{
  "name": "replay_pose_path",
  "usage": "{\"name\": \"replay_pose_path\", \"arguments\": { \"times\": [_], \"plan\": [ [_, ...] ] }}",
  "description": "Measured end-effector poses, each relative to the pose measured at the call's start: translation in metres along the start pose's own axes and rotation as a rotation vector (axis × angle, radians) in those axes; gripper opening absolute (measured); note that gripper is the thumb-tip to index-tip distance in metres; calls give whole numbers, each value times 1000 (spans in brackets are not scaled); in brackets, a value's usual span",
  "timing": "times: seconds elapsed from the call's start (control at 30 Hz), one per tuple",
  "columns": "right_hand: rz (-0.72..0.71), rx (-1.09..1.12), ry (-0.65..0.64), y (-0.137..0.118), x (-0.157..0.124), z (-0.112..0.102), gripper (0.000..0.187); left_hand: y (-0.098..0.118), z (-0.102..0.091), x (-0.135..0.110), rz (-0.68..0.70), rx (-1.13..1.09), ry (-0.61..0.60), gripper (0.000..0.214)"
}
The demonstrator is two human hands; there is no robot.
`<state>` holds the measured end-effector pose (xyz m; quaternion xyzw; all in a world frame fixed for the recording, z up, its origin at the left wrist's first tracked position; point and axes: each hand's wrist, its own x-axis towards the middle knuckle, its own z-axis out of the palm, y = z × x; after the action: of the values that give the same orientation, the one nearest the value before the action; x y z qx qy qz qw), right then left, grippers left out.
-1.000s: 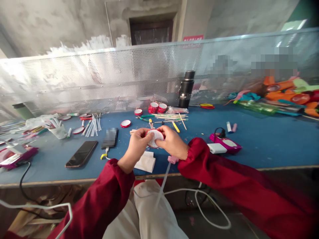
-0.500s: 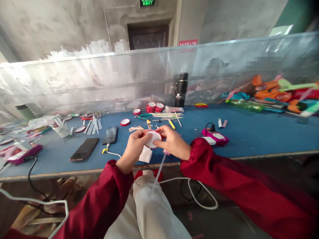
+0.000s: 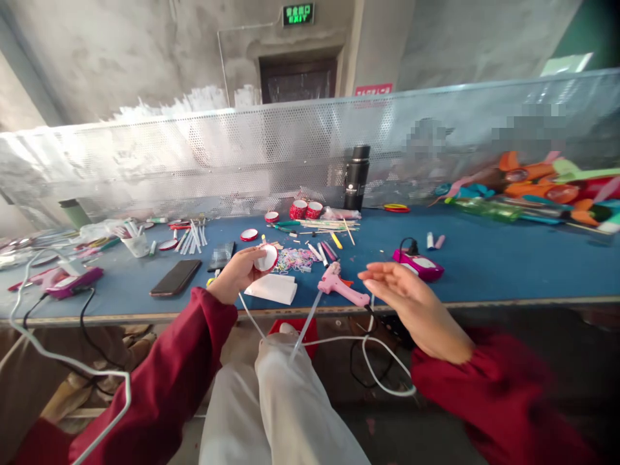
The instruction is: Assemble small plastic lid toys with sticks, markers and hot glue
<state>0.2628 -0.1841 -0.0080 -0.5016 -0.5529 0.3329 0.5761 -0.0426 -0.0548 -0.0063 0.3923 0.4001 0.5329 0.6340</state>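
The right hand [image 3: 407, 294] has let go, grip wide (near the pink plastic glue gun [image 3: 339, 289]); the left hand [image 3: 237, 274] alone holds the round red-rimmed white disc [image 3: 267, 257].

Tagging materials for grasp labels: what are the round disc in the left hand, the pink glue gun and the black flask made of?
Round disc: white face, red rim, matte; probably card or thin plastic.
Pink glue gun: moulded plastic, smooth uniform colour.
Black flask: likely coated metal, satin sheen, hard cylindrical body.
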Motion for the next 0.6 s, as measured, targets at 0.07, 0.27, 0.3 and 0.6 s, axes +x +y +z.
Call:
{"name": "replay_pose_path", "arguments": {
  "times": [0.07, 0.27, 0.3, 0.6],
  "plan": [
    [21, -19, 40, 7, -5, -8, 57, 3, -3, 8, -28, 63, 18, 13],
    [63, -101, 58, 19, -18, -19, 48, 10, -16, 43, -103, 114, 86, 10],
    [71, -112, 56, 20, -20, -19, 46, 10, -19, 48, -96, 110, 114, 11],
    [54, -223, 89, 22, -25, -19, 40, -5, -27, 63, 100, 75, 142, 16]
  ]
}}
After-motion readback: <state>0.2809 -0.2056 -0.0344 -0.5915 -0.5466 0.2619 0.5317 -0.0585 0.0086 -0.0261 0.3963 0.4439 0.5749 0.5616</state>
